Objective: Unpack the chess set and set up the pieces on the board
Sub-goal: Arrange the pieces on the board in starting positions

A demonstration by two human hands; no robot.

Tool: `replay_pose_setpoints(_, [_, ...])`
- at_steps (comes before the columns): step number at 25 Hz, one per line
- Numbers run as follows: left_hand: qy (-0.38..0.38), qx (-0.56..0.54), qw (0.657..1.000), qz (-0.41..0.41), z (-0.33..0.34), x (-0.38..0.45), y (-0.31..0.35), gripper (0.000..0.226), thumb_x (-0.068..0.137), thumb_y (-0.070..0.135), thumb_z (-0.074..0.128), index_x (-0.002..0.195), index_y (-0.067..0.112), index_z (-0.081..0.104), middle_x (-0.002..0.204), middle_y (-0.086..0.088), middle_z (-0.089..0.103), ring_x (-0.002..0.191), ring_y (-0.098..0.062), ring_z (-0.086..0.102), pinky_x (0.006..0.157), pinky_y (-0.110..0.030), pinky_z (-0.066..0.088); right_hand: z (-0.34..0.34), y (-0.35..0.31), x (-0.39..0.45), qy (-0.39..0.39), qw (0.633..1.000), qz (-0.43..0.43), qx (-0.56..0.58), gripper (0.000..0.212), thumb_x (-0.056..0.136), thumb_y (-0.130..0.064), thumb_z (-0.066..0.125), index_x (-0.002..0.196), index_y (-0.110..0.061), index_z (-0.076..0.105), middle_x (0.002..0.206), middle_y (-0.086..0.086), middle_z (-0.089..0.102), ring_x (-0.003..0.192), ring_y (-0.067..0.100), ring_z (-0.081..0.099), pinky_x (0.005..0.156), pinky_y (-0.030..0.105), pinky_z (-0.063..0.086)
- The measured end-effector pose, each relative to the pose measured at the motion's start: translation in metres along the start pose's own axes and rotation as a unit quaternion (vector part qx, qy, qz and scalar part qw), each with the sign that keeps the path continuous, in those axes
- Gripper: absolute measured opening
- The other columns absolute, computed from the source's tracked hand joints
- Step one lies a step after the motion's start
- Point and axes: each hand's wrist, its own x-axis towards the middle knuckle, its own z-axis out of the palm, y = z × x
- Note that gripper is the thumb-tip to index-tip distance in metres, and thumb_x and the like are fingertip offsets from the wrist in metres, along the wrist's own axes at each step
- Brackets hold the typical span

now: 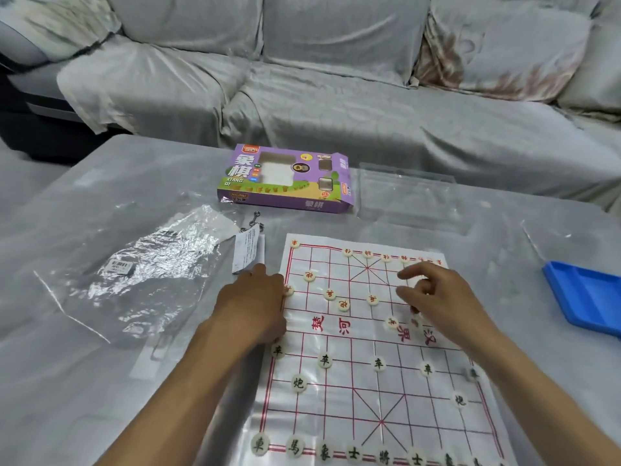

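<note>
- Setting red pieces (pixel 330 294) on the board (pixel 376 351); black ranks are sitting nearer.
- Right hand (pixel 437 297) is hovering mid-board, fingers curled, maybe pinching a piece; cannot tell.
- Left hand (pixel 255 304) is pressing the board's left edge.
- Next: aligning stray reds.

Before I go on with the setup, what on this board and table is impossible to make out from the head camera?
- Head view: near row of black-marked pieces runs off the bottom edge; rightmost ones cut.
- Whatever the right hand has in its grip: fingers cover it.
- Board left edge beside the left hand: covered by the hand.
- Far-row red-marked pieces: too small to read.
- Blue plastic tray: cut by the right edge.
</note>
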Motion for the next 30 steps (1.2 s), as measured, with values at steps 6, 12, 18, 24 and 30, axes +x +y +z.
replay_pose_setpoints(6, [-0.010,-0.009,1.000,0.002,0.002,0.001,-0.001,0.047,0.078,0.038,0.066,0.120,0.026,0.048,0.115,0.003,0.042,0.108,-0.018,0.046,0.075,-0.030,0.045,-0.032,0.039,-0.001,-0.025,0.987,0.001,-0.156,0.022,0.089,-0.028,0.065,0.109,-0.032,0.060,0.079,-0.010,0.063,0.072,0.005,0.056,0.065,0.024,0.044])
replay_pose_setpoints(12, [-0.003,0.000,1.000,0.014,0.003,0.006,-0.003,0.040,0.076,0.040,0.067,0.108,0.028,0.047,0.106,0.005,0.042,0.096,-0.015,0.045,0.071,-0.030,0.045,-0.036,0.048,0.015,-0.108,0.964,-0.011,-0.242,0.033,0.086,-0.024,0.066,0.114,-0.039,0.057,0.087,-0.014,0.063,0.077,0.004,0.057,0.069,0.024,0.048])
replay_pose_setpoints(18, [0.004,0.000,1.000,0.017,0.006,0.007,-0.003,0.042,0.076,0.041,0.067,0.111,0.028,0.049,0.101,0.005,0.040,0.094,-0.015,0.044,0.072,-0.030,0.046,-0.033,0.053,0.014,-0.107,0.960,-0.034,-0.258,0.023,0.091,-0.026,0.063,0.111,-0.038,0.061,0.094,-0.013,0.061,0.082,0.006,0.056,0.070,0.021,0.045])
replay_pose_setpoints(24, [0.003,0.000,1.000,0.020,0.005,0.006,-0.003,0.035,0.076,0.041,0.067,0.099,0.030,0.042,0.101,0.005,0.040,0.094,-0.015,0.044,0.071,-0.030,0.045,-0.033,0.053,0.013,-0.110,0.958,-0.038,-0.261,0.026,0.092,-0.027,0.061,0.115,-0.040,0.059,0.098,-0.014,0.058,0.086,0.008,0.055,0.070,0.020,0.041])
replay_pose_setpoints(30, [0.002,0.002,1.000,0.016,0.004,0.006,-0.002,0.036,0.077,0.042,0.067,0.099,0.029,0.042,0.104,0.005,0.040,0.097,-0.015,0.043,0.073,-0.030,0.045,-0.034,0.056,0.014,-0.105,0.962,-0.039,-0.250,0.022,0.091,-0.028,0.064,0.112,-0.034,0.061,0.094,-0.014,0.057,0.085,0.007,0.056,0.067,0.016,0.039])
